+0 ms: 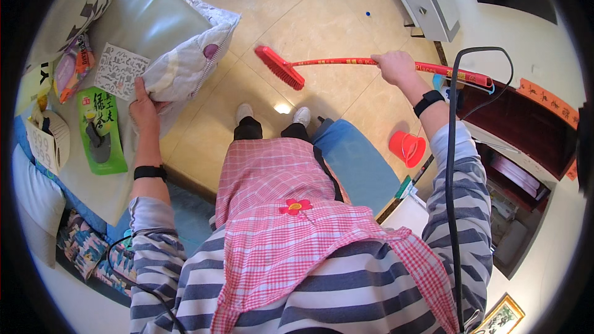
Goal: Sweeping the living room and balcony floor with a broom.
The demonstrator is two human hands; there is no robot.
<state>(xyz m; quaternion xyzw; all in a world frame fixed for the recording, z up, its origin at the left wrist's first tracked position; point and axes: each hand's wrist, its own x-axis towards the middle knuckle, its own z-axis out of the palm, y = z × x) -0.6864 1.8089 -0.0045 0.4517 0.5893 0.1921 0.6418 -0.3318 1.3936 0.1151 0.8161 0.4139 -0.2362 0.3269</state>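
My right hand (397, 67) is closed around the red handle of a broom (334, 61). The broom's red bristle head (280, 67) is at the left end of the handle, over the tiled floor. My left hand (146, 106) is at the edge of a sofa, its fingers on a quilted light cover (185, 62) and beside a white patterned square (121, 70). Whether the fingers grip the cover or the square is hard to tell. A green packet (102, 132) and a purple-and-orange packet (74, 67) lie near that hand.
A red bucket (407, 148) stands on the floor at the right, near a blue-covered piece of furniture (355, 162). A white-and-grey cabinet (424, 7) is at the upper right. A black cable (450, 171) crosses the view by my right arm. A small blue object (368, 14) lies on the floor.
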